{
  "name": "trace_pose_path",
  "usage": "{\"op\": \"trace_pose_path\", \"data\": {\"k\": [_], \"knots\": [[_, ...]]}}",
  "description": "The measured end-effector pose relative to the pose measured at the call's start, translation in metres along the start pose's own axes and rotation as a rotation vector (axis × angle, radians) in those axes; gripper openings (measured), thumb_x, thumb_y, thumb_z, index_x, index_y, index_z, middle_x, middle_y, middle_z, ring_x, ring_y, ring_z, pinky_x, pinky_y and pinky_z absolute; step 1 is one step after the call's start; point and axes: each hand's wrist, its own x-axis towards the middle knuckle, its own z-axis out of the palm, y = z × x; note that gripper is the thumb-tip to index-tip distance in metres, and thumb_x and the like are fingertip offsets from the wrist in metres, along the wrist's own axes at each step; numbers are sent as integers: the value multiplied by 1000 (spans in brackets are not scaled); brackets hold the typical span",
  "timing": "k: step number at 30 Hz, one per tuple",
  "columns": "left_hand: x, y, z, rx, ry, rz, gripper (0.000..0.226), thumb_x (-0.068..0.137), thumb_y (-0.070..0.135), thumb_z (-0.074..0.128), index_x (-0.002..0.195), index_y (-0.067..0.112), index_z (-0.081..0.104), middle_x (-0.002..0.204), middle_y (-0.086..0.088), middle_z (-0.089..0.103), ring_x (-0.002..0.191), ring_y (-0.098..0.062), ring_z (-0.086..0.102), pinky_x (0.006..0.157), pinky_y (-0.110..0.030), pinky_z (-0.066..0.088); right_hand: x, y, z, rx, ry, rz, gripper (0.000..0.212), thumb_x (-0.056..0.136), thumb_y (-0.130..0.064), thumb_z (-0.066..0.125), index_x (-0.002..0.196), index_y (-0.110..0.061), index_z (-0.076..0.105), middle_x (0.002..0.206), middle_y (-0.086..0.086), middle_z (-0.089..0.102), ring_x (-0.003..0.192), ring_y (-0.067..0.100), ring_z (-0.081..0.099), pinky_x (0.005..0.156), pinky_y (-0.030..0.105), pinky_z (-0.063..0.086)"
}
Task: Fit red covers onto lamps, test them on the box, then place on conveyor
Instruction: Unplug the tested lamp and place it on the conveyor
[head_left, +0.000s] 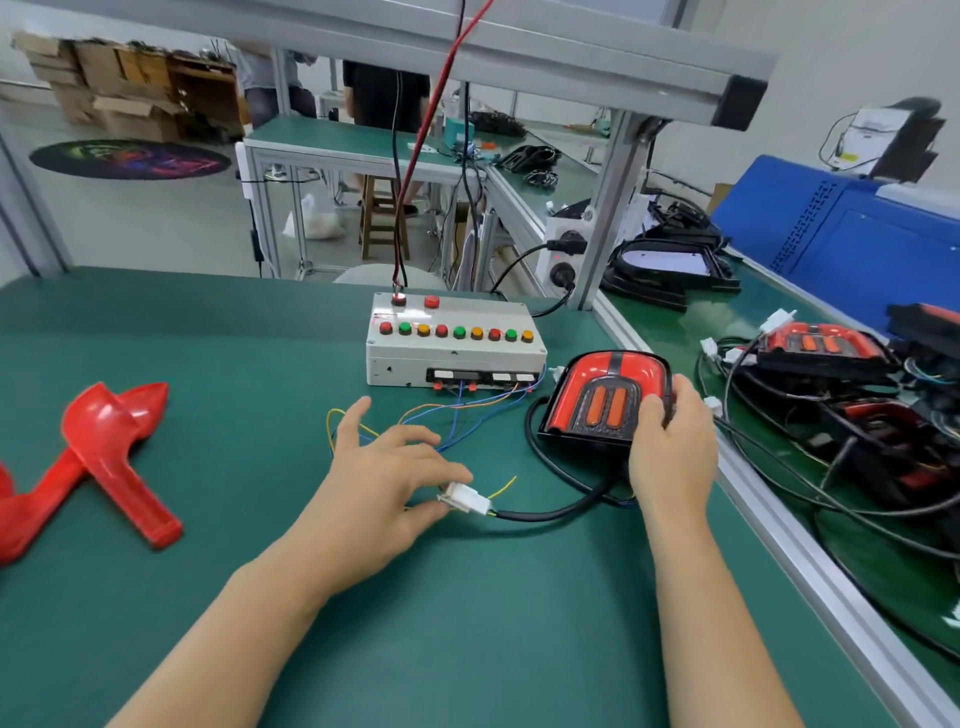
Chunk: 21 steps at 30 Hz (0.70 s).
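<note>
The black-housed lamp with its glossy red cover already fitted (605, 397) stands on the green bench mat (260, 338), just right of the off-white plastic test box with its row of red, green and amber buttons (454, 340). The right hand (670, 441) grips the lamp's near right corner, fingers curled over the cover's edge. The left hand (384, 478) pinches the white plastic plug connector (465, 499), where the lamp's thick black cable (550, 512) meets the thin coloured leads (447, 415) running from the test box's front. The chief risk, in my judgement, lies at that connector: a tug at an angle could strain the fine leads or pull them from the box. Lifting the lamp with the plug joined could drag the box across the mat, and the looped cable could snag. As for containers, none holds anything at this bench; two loose red plastic covers (104, 452) lie overlapped at the left. On the green conveyor belt (883, 561) to the right, more lamps and tangled black cables (831, 358) lie bare on the surface.
</note>
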Motion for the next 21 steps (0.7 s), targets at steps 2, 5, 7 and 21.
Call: {"op": "trace_pose_path", "data": {"k": [2, 5, 7, 21], "knots": [[1, 0, 0, -9, 50, -37, 26, 79, 20, 76, 102, 33, 73, 94, 18, 68, 113, -7, 55, 114, -44, -2, -7, -10, -1, -59, 71, -218, 35, 97, -22, 46, 128, -10, 55, 127, 7, 59, 118, 28, 50, 109, 47, 31], [2, -2, 2, 9, 71, -55, 26, 82, 21, 74, 104, 34, 72, 95, 20, 66, 112, -5, 54, 114, -44, 0, -24, -30, 0, 127, -87, -482, 26, 89, -25, 55, 107, -14, 70, 103, -6, 68, 96, 17, 58, 97, 46, 42], [2, -2, 1, 28, 74, -50, 26, 82, 21, 74, 104, 33, 71, 93, 22, 66, 110, -5, 54, 113, -45, 3, -41, -39, 5, 195, -327, -572, 18, 86, -31, 61, 94, -23, 75, 90, -24, 68, 91, 11, 61, 93, 33, 43], [3, -3, 1, -67, 231, -102, 33, 79, 28, 56, 108, 28, 70, 92, 21, 61, 100, 7, 46, 111, -34, 5, -58, -38, 18, 52, -811, -541, 28, 74, -38, 79, 95, -32, 62, 89, -16, 67, 89, 0, 56, 79, 6, 37]]}}
